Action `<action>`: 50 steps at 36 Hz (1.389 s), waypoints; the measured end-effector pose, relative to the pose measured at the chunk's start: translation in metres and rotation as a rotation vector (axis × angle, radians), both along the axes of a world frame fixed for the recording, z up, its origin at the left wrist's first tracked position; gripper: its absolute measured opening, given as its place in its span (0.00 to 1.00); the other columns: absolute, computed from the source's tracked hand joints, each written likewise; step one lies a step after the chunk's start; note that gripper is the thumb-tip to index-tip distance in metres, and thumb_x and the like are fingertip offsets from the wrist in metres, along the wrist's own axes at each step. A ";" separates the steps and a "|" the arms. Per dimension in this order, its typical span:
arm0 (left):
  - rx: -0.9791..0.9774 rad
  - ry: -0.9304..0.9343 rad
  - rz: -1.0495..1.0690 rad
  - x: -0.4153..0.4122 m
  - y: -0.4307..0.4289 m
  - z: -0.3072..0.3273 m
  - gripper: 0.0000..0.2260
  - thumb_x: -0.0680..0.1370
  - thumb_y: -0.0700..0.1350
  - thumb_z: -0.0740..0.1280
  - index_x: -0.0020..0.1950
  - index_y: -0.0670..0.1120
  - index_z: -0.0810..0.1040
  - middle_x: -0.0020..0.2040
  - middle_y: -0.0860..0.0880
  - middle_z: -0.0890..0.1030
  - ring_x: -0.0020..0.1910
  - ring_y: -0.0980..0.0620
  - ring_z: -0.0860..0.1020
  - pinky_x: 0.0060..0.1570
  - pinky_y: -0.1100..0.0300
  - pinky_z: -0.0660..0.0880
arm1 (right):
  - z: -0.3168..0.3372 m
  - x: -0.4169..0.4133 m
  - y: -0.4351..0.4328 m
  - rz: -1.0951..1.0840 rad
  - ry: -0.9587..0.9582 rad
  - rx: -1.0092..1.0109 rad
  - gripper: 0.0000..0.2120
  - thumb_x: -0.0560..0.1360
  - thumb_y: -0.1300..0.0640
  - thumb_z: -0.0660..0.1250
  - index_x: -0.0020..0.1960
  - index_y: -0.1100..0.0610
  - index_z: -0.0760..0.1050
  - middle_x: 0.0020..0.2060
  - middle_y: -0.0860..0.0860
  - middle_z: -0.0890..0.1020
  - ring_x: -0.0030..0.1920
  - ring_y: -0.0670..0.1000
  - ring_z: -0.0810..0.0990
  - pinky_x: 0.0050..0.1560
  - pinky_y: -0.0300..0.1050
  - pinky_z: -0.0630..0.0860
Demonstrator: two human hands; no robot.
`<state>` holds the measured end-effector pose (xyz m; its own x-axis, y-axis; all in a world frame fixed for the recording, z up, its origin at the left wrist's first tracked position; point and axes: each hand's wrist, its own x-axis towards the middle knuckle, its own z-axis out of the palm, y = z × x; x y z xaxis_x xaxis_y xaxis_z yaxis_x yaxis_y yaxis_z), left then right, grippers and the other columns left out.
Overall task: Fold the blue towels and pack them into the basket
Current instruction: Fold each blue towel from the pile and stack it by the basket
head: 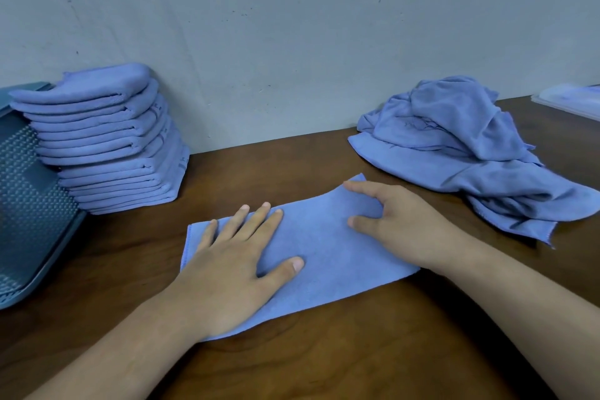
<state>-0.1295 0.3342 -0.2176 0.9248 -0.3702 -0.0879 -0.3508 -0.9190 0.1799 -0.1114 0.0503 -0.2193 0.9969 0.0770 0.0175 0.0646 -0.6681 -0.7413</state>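
A blue towel (324, 253), folded into a long strip, lies flat on the brown table in front of me. My left hand (233, 263) presses flat on its left half with fingers spread. My right hand (396, 221) rests on its right end, index finger stretched toward the far corner, other fingers loosely bent on the cloth. A tall stack of folded blue towels (107, 143) stands at the back left against the wall. A heap of unfolded blue towels (461, 153) lies at the back right. The grey-blue perforated basket (29, 204) stands at the far left, partly out of frame.
A grey wall runs along the table's back edge. A clear plastic lid or tray (568, 101) sits at the far right edge. Bare brown table (308, 360) shows in front of the strip and between the stack and the heap.
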 end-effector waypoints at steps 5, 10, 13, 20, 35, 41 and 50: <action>-0.010 0.010 -0.018 0.000 0.001 0.000 0.38 0.78 0.77 0.44 0.84 0.65 0.38 0.83 0.68 0.35 0.81 0.64 0.31 0.83 0.47 0.37 | 0.004 0.001 -0.006 0.021 0.054 -0.094 0.34 0.80 0.47 0.73 0.82 0.39 0.63 0.80 0.39 0.65 0.80 0.42 0.62 0.71 0.35 0.59; -0.088 -0.025 0.010 0.001 0.000 0.001 0.34 0.81 0.73 0.49 0.85 0.64 0.49 0.84 0.69 0.44 0.82 0.66 0.38 0.83 0.53 0.40 | 0.007 0.006 -0.017 0.022 0.108 -0.167 0.36 0.80 0.45 0.72 0.83 0.38 0.60 0.81 0.40 0.63 0.81 0.43 0.60 0.70 0.35 0.57; -0.082 -0.058 0.024 -0.002 0.003 0.001 0.32 0.82 0.71 0.50 0.85 0.64 0.54 0.84 0.69 0.49 0.82 0.67 0.42 0.83 0.54 0.42 | 0.006 0.009 -0.027 -0.005 0.087 -0.191 0.36 0.80 0.43 0.72 0.83 0.38 0.59 0.82 0.39 0.62 0.81 0.43 0.59 0.75 0.38 0.57; -0.125 0.009 0.063 -0.018 0.036 0.002 0.35 0.80 0.75 0.47 0.85 0.66 0.48 0.83 0.71 0.42 0.79 0.72 0.35 0.83 0.54 0.38 | 0.019 0.002 -0.030 0.122 0.090 -0.114 0.48 0.64 0.28 0.79 0.78 0.27 0.59 0.79 0.30 0.60 0.79 0.36 0.57 0.75 0.41 0.59; -0.176 0.001 0.052 -0.021 0.070 -0.006 0.37 0.78 0.76 0.48 0.85 0.66 0.45 0.82 0.70 0.39 0.80 0.71 0.37 0.83 0.56 0.38 | 0.028 -0.008 -0.034 0.092 0.196 -0.045 0.42 0.63 0.34 0.84 0.72 0.26 0.69 0.73 0.31 0.68 0.75 0.36 0.65 0.75 0.43 0.66; -0.233 -0.016 0.058 -0.021 0.071 -0.009 0.37 0.79 0.76 0.51 0.86 0.64 0.48 0.83 0.68 0.43 0.81 0.68 0.41 0.83 0.54 0.40 | 0.038 -0.002 -0.015 -0.041 0.053 -0.006 0.22 0.79 0.56 0.74 0.67 0.36 0.78 0.64 0.34 0.77 0.67 0.35 0.72 0.56 0.29 0.69; -0.308 -0.034 0.053 -0.015 0.075 -0.016 0.38 0.80 0.75 0.53 0.86 0.61 0.52 0.85 0.66 0.50 0.83 0.65 0.45 0.84 0.52 0.41 | 0.101 -0.006 0.040 0.017 0.058 -0.088 0.26 0.80 0.56 0.72 0.72 0.33 0.74 0.69 0.34 0.74 0.65 0.31 0.70 0.59 0.30 0.67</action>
<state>-0.1445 0.4096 -0.2340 0.9440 -0.3257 0.0521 -0.3143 -0.8404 0.4416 -0.1175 0.0901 -0.1187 0.9945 0.0929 -0.0478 0.0353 -0.7302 -0.6823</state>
